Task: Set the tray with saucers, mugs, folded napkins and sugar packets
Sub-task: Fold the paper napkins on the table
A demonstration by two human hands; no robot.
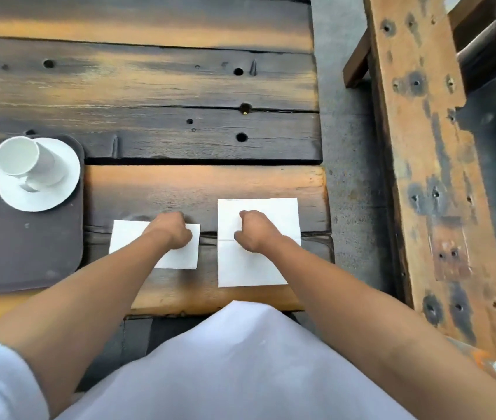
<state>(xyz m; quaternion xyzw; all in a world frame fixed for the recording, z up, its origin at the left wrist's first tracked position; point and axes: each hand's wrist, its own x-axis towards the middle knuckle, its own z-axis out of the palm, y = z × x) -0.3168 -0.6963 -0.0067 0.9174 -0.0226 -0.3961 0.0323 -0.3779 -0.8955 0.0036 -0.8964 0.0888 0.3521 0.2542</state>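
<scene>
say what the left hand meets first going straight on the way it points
Way looks free: the left hand, on the smaller napkin, points across bare table planks; the tray and mug lie off to its left.

From the head view I see my left grip (174, 230), fingers curled, resting on a small folded napkin (125, 237) at centre of the table (180, 183), my right grip (251, 230) likewise curled on a larger creased napkin (249, 268) just beside it, and a dark tray (22, 253) at left carrying a mug (25, 160) on a saucer (58, 189).

Rustic café seating — weathered plank table (149, 86), rough bench (422, 147), concrete floor (346, 147), serving tray (28, 253).
</scene>
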